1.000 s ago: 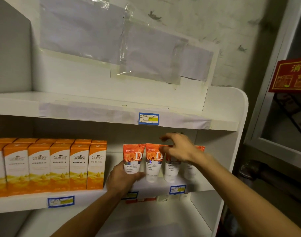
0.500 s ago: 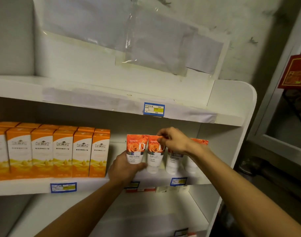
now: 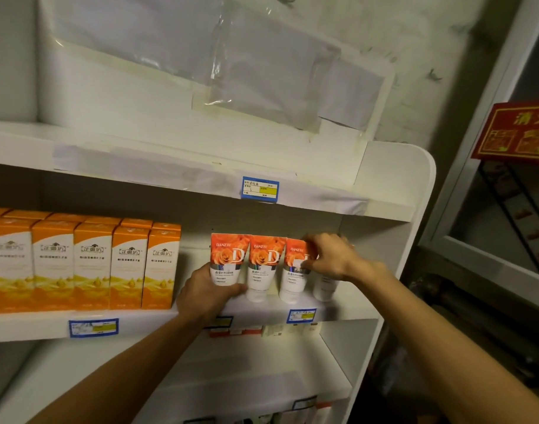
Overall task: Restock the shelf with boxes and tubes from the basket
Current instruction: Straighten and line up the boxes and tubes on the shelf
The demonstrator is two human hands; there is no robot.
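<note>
Both forearms reach up from the bottom of the view toward the middle shelf. The left hand sits at the shelf's front lip, fingers and thumb curled round the base of the leftmost tube, gripping it low while it stands cap-down and upright. Just past it, the second tube stands free, touching its neighbour. The right hand comes in from the right with the wrist bent down, fingertips pinching the upper part of the third tube; a fourth tube hides mostly behind that hand, only its white lower end showing.

This looks like the straightening step: tubes are on the shelf and being squared into a row. To do it well, steady the end tube low with the left, nudge the third one in from the top until the printed faces line up, then let go gently, because these stand on narrow caps and one tip could topple the row.

Further left, well apart from the tubes, orange boxes stand in a tight rank, already placed. The basket is not in view. Behind, a blue price tag marks the upper shelf edge, and taped paper covers the back panel.
</note>
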